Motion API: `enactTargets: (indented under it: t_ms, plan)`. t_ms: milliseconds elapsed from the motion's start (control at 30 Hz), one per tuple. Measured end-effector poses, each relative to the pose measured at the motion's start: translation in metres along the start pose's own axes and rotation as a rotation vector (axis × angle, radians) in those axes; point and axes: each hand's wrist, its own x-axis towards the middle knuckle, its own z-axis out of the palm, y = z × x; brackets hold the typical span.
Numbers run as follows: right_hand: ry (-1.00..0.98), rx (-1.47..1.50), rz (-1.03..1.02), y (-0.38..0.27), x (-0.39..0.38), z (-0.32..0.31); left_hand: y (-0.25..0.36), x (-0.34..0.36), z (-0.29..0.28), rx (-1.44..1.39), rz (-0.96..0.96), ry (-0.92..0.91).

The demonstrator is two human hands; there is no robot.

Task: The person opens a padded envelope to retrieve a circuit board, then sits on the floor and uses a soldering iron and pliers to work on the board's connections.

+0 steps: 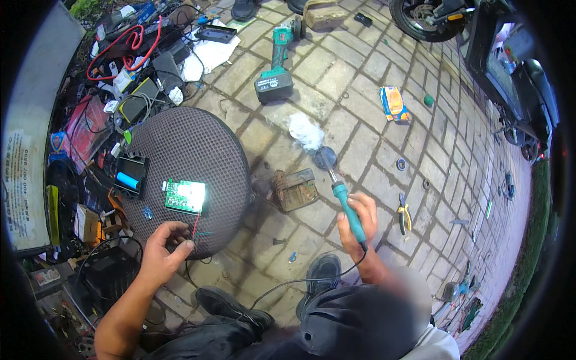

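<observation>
1. A person's right hand [360, 219] grips a teal-handled soldering iron [349, 210], fingers closed around the grip; its long axis slants from the hand away and to the left, the tip at a small round tin [325, 157] on the brick paving [360, 144], where white smoke [306, 131] hangs.

2. A green circuit board [176, 195], its right part washed out by glare, lies on a dark, textured round stool [219, 150]. It sits to the left of the iron's tip and a little closer to the person, its longer side running roughly left to right.

3. The left hand [165, 249] is much the nearer to the board, just short of it at the stool's near edge. Its fingers are bent, thumb and forefinger at a red wire [197, 223] that leads from the board; whether they pinch it cannot be told.

4. Between the stool's right edge and the iron, paving shows, with a camouflage-patterned pouch [297, 189] on it. At the board's left, a black holder with a blue cylindrical cell [127, 180] sits by the stool's rim. The iron's black cord [288, 281] trails low, past the shoes.
</observation>
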Motion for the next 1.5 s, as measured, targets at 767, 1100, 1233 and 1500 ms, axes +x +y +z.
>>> enactTargets:
  t_ms: [767, 1100, 1233, 1500]
  plan:
    - [-0.237, -0.092, 0.019, 0.039, 0.027, 0.057, 0.067, -0.010, 0.079, -0.584, -0.185, -0.307]
    - [-0.673, -0.262, 0.192, 0.144, 0.055, 0.080, 0.054, -0.031, 0.057, -0.637, -0.400, -0.231]
    - [-0.600, -0.207, 0.127, 0.136, 0.067, 0.095, 0.058, -0.034, 0.054, -0.657, -0.440, -0.189]
    - [-0.770, -0.069, -0.065, 0.065, 0.089, 0.179, 0.055, -0.035, 0.054, -0.634, -0.452, -0.190]
